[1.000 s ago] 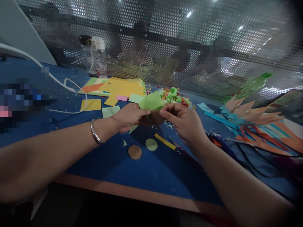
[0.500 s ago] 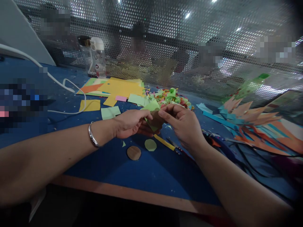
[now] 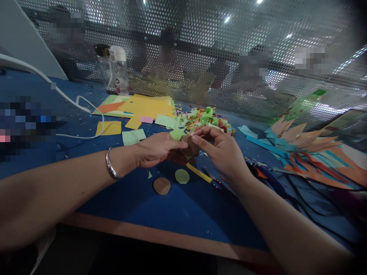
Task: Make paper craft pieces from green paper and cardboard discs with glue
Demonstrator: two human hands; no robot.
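My left hand [image 3: 157, 149] pinches a light green paper [image 3: 177, 133] together with a brown cardboard disc [image 3: 189, 146], thumb lying over the disc. From the other side, my right hand [image 3: 219, 151] has thumb and forefinger closed on the disc's upper edge. The fingers hide part of both pieces. Below them on the blue table lie a second brown disc [image 3: 162, 186] and a pale green paper disc [image 3: 182, 176]. A pair of scissors [image 3: 217, 183] rests beside my right wrist, partly covered by the forearm, with a yellow paper strip [image 3: 198, 172] by its tip.
Yellow sheets [image 3: 151, 105] and pale green squares [image 3: 134, 136] lie beyond my hands. A heap of paper scraps [image 3: 208, 118] is near the perforated metal screen [image 3: 195, 88]. Bottles [image 3: 120, 70] stand back left; a folded-paper piece [image 3: 304, 139] and black cables lie right.
My left thumb has slid right onto the brown disc. The green paper shows less below the disc now. My right hand has hardly moved.
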